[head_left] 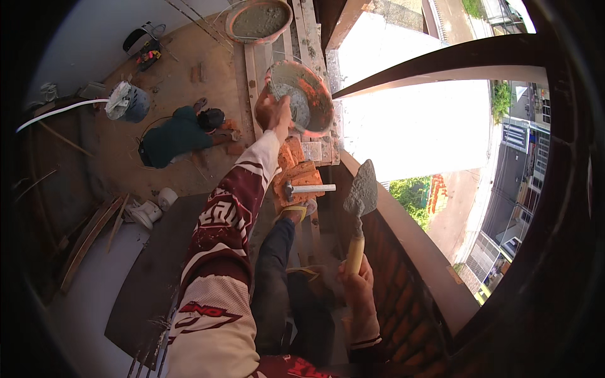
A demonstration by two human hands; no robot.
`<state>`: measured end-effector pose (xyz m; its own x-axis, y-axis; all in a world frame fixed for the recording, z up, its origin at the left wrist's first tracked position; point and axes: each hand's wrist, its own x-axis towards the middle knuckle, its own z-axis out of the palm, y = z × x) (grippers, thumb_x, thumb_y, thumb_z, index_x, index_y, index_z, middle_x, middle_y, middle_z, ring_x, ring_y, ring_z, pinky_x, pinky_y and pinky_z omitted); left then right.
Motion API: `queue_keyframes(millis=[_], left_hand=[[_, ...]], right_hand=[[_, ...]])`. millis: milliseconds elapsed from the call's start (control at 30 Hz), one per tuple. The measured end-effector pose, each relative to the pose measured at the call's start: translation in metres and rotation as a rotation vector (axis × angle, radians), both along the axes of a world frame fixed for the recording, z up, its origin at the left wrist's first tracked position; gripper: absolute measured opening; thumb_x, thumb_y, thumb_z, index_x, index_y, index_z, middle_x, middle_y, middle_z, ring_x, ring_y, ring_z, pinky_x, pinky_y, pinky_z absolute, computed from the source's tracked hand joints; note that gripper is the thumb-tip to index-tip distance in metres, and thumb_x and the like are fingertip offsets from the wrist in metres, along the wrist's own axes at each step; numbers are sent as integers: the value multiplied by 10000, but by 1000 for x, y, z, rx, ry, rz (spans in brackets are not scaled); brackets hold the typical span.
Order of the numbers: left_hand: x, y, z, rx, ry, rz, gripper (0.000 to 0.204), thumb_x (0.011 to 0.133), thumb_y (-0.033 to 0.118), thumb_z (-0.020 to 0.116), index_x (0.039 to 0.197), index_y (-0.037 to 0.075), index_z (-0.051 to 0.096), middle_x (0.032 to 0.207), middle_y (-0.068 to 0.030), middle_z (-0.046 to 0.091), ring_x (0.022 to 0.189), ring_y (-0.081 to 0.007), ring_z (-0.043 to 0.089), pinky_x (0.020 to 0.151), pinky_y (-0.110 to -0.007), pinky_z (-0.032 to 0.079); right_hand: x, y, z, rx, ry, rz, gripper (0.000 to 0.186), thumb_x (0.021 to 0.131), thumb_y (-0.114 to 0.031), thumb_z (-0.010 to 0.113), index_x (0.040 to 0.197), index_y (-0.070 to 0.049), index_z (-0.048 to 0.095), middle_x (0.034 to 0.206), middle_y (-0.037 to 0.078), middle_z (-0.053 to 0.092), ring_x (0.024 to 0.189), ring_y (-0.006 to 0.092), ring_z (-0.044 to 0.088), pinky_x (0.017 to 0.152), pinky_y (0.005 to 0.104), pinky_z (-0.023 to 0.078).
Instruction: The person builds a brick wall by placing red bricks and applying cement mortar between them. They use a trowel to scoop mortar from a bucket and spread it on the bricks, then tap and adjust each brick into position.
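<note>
My left hand (275, 114) reaches far forward and grips the near left rim of an orange bucket (318, 104) smeared with grey mortar. Wet mortar (293, 104) lies inside this bucket. In my right hand (358, 279) is the wooden handle of a trowel (362, 189). Its pointed blade is coated with mortar and tilts up and away from me. Orange bricks (296, 173) are piled on the planks between my hands, and a hammer (309, 188) with a pale handle lies across them.
A second mortar bucket (259, 22) stands farther along the planks (307, 38). Below left, a person (179, 135) crouches on the floor near a dark pail (129, 104). At right, a brick wall (403, 296) and a window frame (409, 252) border a drop to the street.
</note>
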<state>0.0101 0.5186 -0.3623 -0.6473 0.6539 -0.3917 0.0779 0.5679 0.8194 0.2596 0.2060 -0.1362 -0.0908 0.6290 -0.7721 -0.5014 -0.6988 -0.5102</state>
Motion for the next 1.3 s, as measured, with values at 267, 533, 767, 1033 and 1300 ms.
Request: queue_keyframes(millis=[267,533,767,1033,1300], left_hand=[[-45,-126,239,401,173,-478,100,772,-31,686,856,-86,690,1332,-143,659,1042,-162,663,816,-289,512],[-38,-230,453,415,-114,-573,119,777,-93,629,873,-93,699,1399,-156,657,997,-102,646,776,-285,509],[6,-284,557,473,-530,-658,295,762,-147,523,978,-101,719,1389,-67,645,863,-27,602,677,-211,460],[37,-277,607,475,-638,-654,377,743,-115,517,1049,-42,727,903,51,641,745,-23,517,682,-191,408],[89,-289,620,496,-621,-802,265,720,-113,526,896,-29,706,920,15,685,724,-48,532,651,-208,407]], right_hand=[[-17,21,124,343,-853,586,424,985,-223,614,1366,-51,538,893,120,701,775,257,705,671,425,554],[-32,32,266,436,-1344,940,443,1010,-350,565,1365,-87,548,985,230,719,848,422,719,713,539,575],[-5,-24,336,514,-719,687,404,1009,-376,611,1287,-84,646,1043,217,737,890,450,713,807,538,545],[24,-83,412,868,-1456,952,292,949,-342,653,1089,-89,694,804,176,727,758,380,731,683,506,564],[51,-91,456,840,-1870,706,199,896,-149,588,916,28,676,718,151,715,646,307,731,553,418,564]])
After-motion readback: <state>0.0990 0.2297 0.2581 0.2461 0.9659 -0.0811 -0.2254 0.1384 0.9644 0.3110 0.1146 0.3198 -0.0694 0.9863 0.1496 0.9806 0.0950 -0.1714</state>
